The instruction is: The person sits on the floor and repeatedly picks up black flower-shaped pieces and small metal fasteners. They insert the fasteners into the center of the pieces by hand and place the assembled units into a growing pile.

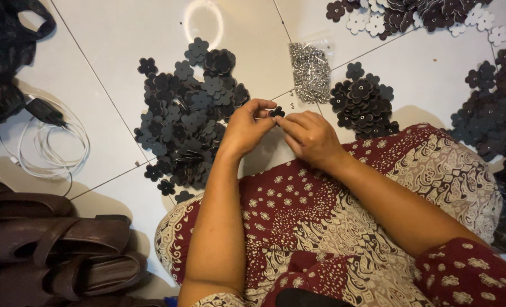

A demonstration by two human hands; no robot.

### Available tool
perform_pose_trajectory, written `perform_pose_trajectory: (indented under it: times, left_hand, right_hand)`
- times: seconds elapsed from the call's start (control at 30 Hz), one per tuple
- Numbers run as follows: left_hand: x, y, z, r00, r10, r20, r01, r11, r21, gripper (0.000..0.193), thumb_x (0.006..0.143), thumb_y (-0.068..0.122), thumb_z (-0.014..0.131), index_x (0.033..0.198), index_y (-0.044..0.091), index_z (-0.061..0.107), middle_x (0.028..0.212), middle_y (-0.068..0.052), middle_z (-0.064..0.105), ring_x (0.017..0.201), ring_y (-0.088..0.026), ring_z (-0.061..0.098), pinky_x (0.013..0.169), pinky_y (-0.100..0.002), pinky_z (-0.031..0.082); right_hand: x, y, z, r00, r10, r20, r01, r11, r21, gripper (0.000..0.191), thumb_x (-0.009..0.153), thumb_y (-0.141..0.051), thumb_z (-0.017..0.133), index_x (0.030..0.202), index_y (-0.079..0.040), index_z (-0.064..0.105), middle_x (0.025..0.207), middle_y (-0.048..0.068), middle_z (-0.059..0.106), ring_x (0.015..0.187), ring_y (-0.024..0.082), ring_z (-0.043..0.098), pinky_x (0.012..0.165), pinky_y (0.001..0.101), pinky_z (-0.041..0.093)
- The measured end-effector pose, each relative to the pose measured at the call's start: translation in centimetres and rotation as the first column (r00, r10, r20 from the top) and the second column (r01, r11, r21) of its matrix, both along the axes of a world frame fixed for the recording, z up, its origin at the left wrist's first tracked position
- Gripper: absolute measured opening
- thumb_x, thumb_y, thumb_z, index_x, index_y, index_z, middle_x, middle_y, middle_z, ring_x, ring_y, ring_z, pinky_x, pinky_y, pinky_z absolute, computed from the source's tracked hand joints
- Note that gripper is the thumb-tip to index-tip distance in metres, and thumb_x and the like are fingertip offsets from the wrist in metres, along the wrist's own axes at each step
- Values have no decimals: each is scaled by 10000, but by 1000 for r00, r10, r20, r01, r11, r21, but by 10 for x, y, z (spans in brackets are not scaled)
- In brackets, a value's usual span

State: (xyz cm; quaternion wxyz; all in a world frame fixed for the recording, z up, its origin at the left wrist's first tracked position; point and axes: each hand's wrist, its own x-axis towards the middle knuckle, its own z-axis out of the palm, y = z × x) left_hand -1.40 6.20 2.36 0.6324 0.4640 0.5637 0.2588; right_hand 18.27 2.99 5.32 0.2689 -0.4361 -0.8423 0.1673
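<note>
Seated on the tiled floor, I pinch one dark flower cutout between my left hand and right hand, above my lap; fitting it seems under way, calling next for steady fingertip pressure.

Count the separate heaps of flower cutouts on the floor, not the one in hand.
4: a large dark pile left of the left hand, a smaller stack above the right hand, a mixed dark-and-white heap along the top edge, another at right, partly cut off.
</note>
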Motion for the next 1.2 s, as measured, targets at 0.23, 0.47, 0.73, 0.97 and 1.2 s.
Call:
perform_pose_trajectory:
  times: [0.23, 0.47, 0.73, 0.97, 1.2]
  left_hand:
    - [2, 1, -9, 980, 28, 197, -23, 999, -31, 280, 908, 94, 717, 1176, 14, 696, 994, -31, 743, 845, -82, 655, 746, -230, 530]
    - [4, 0, 3, 990, -45, 131, 38, 998, 53, 281, 903, 80, 705, 1178, 21, 685, 991, -27, 753, 864, -92, 705, 767, -232, 565]
    - [9, -4, 33, 997, -33, -64, 42, 988, 152, 330, 845, 49, 706, 1174, 59, 688, 917, -35, 724, 762, -117, 721, 676, -266, 564]
    - [11, -6, 47, 990, -86, -112, 110, 968, 226, 324, 845, 37, 680, 1167, 64, 665, 910, -37, 715, 746, -139, 734, 683, -289, 557]
    - [10, -8, 42, 972, -216, -95, 233, 941, 245, 363, 849, 43, 652, 1210, 68, 617, 916, -80, 674, 785, -202, 704, 727, -337, 556]
  right_hand:
    - [10, 3, -9, 875, -362, -322, 152, 835, -528, 180, 965, -46, 689, 1127, -52, 768, 1066, 44, 713, 944, 110, 669, 794, 245, 555]
    - [13, 6, -27, 781, -526, -337, 108, 645, -756, 252, 917, -121, 751, 1154, -46, 711, 927, 7, 719, 771, 56, 620, 679, 206, 513]
    - [7, -2, -35, 799, -524, -294, 154, 652, -742, 161, 928, -111, 759, 1061, -26, 725, 921, -2, 726, 774, 41, 617, 693, 204, 521]
    - [7, -2, -37, 843, -470, -263, 128, 649, -750, 124, 924, -111, 721, 1024, -39, 703, 873, -24, 692, 746, 41, 601, 671, 208, 517]
    - [3, -4, -39, 892, -404, -205, 129, 661, -739, 124, 911, -106, 669, 1010, -36, 644, 867, 8, 669, 752, 74, 588, 683, 251, 507]
